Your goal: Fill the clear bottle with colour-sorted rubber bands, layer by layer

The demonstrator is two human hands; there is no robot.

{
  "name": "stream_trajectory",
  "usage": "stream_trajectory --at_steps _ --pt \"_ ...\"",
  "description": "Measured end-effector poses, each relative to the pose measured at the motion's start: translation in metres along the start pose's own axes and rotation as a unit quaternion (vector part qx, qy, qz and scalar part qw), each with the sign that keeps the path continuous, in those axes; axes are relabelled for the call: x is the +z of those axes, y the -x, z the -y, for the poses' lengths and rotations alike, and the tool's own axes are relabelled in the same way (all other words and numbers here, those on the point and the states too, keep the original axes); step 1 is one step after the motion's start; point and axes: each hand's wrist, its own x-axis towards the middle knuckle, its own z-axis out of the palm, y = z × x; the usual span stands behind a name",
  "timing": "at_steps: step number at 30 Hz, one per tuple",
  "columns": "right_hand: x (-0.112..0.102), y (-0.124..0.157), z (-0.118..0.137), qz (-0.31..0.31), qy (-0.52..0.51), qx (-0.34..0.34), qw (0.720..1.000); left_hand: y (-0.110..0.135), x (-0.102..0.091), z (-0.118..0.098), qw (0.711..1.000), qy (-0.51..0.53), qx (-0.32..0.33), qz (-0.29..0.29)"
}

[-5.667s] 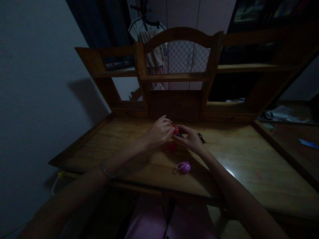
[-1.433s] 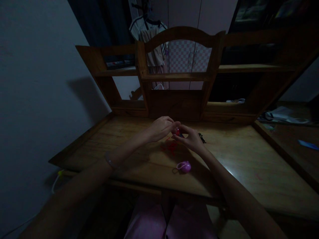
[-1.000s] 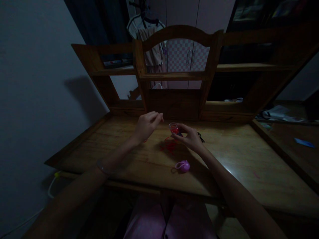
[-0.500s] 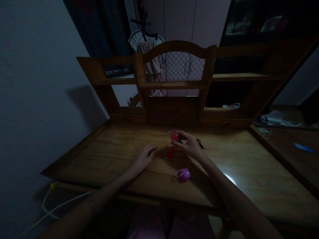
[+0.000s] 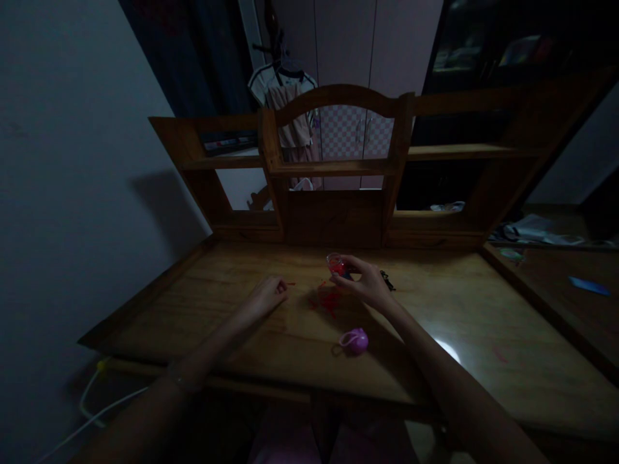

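Note:
My right hand (image 5: 363,278) is closed around a small clear jar (image 5: 333,260), tilted above the desk, with red pieces visible inside it. My left hand (image 5: 269,295) is to the left with fingers curled together, and a thin red strip (image 5: 291,284) sticks out at its fingertips. Between the hands, a loose pile of thin red strips (image 5: 329,301) lies on the wood. Closer to me rests a purple ball with a loop (image 5: 358,340). Black thin pieces (image 5: 387,280) lie just behind my right hand, partly hidden by it.
The wooden desk (image 5: 193,309) has a shelf unit (image 5: 333,169) along its back edge. A wall (image 5: 72,193) borders it on the left. White cables (image 5: 89,412) hang at the front left corner. A blue flat item (image 5: 589,285) lies on a surface at right.
My left hand has moved left, away from the red pile, with a thin red strip now showing at its fingertips. My right hand and the jar stay almost in place.

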Motion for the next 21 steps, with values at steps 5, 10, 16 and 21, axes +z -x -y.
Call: stream_trajectory --at_steps 5,10,16,21 --pt "0.0 -0.001 -0.001 -0.004 -0.007 0.0 1.0 -0.012 0.001 -0.006 0.998 -0.011 -0.034 -0.042" --pt "-0.005 -0.004 -0.004 -0.016 -0.034 0.021 0.999 -0.031 0.002 0.003 0.999 0.03 -0.008 -0.026" --pt "-0.013 -0.012 -0.005 -0.055 -0.12 0.074 0.988 -0.033 0.015 -0.004 0.997 0.072 -0.019 -0.017" --pt "-0.017 -0.015 -0.008 -0.092 -0.15 0.089 0.98 -0.001 0.029 -0.063 0.981 0.17 0.093 0.015"
